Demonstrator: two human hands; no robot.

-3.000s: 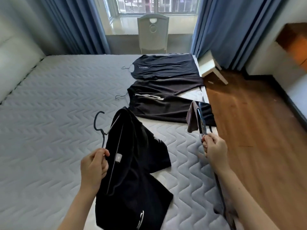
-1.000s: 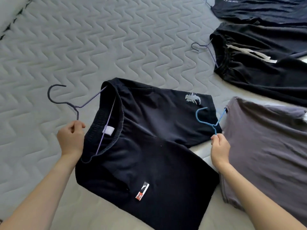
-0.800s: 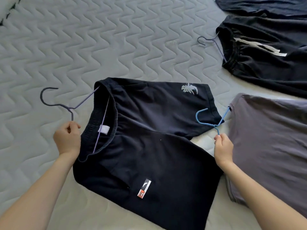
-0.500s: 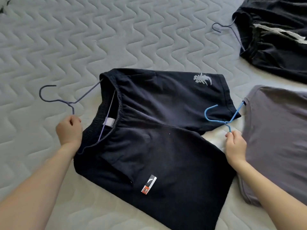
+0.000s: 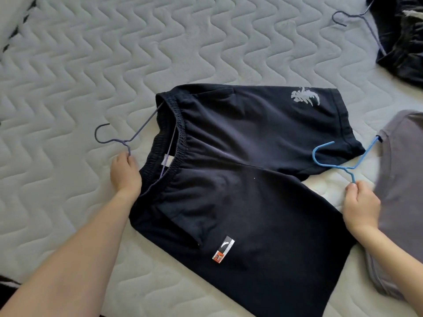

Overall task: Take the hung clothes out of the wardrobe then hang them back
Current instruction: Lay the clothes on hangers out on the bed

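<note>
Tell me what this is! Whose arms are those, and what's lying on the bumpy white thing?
There's no machine here: these are a person's two arms. The camera sits on their head and looks down, so you see what they see. The bumpy thing is a quilted mattress. Dark shorts lie flat on it. The left hand holds a purple hanger that runs into the shorts' waistband. The right hand holds a blue hanger that goes into a grey garment beside the shorts. At the top right lies another dark garment with a third hanger.
</note>
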